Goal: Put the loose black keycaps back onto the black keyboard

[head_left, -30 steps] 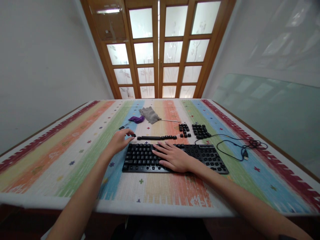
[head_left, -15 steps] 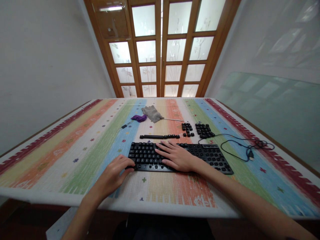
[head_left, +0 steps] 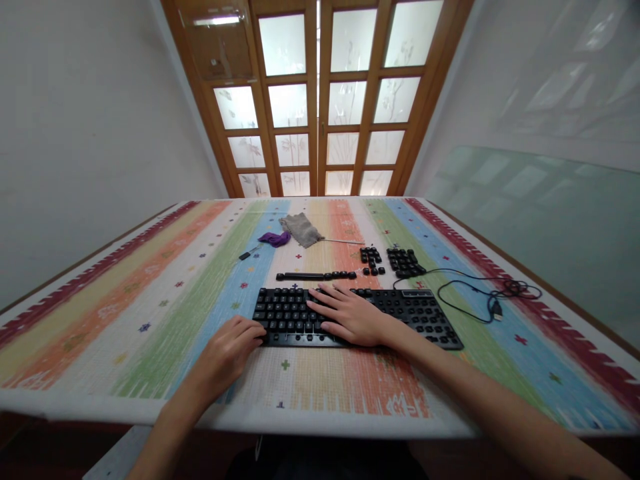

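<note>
One shift: my L hand [head_left: 234,348], curled, grip hidden, went from cap row [head_left: 303,276] to kbd [head_left: 283,309] 8 o'clock, prob. key-seating; R hand [head_left: 351,317] wide.

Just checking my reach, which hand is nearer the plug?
Right. The right hand lies on the keyboard, left of the plug; the left hand is farther left, at the keyboard's near left corner.

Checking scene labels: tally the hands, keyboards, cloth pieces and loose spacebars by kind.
Hands: 2 (left hand, right hand)
Keyboards: 1 (black keyboard)
Cloth pieces: 2 (grey cloth, purple cloth)
Loose spacebars: 1 (long black key)
Total: 6
</note>
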Available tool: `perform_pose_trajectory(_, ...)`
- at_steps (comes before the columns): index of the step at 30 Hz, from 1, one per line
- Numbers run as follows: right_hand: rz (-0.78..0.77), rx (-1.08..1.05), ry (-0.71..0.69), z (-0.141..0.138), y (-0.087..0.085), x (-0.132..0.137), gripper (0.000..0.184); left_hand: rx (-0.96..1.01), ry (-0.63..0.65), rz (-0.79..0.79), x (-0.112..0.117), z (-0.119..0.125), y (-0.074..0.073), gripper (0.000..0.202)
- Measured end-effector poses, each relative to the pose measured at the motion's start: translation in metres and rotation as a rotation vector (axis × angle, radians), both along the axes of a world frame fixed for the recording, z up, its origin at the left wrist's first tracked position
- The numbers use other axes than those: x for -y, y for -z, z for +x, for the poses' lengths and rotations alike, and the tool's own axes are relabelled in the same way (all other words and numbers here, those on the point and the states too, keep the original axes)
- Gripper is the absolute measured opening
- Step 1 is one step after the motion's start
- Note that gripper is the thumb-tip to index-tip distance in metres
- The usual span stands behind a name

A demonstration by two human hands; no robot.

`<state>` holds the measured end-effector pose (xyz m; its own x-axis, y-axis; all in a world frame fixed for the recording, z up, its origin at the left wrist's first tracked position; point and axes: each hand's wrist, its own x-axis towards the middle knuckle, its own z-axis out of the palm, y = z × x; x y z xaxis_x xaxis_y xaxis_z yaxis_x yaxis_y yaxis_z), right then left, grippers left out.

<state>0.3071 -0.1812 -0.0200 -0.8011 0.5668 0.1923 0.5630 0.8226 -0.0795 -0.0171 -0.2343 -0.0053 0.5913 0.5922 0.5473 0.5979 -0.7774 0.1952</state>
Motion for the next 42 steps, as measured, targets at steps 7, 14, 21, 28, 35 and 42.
perform_pose_trajectory(7,0.011,0.004,0.001,0.000,0.001,0.000,0.055,-0.011,-0.002,0.041,-0.001,0.008,-0.004,0.014)
perform_pose_trajectory(14,0.022,-0.022,-0.004,0.000,0.000,0.002,0.055,0.006,0.028,0.069,-0.004,0.012,-0.006,0.017)
perform_pose_trajectory(21,0.010,-0.023,0.001,0.000,0.001,0.001,0.055,0.107,0.002,0.079,-0.002,0.010,0.007,0.013)
perform_pose_trajectory(28,0.010,-0.031,-0.001,0.000,0.002,0.001,0.055,0.166,-0.023,0.115,0.001,0.012,0.016,0.016)
perform_pose_trajectory(35,0.000,-0.024,0.008,0.000,0.002,0.001,0.055,0.168,-0.034,0.121,0.004,0.015,0.017,0.021)
perform_pose_trajectory(42,0.006,-0.021,0.009,0.000,0.002,0.001,0.055,0.139,-0.037,0.114,0.004,0.017,0.013,0.019)
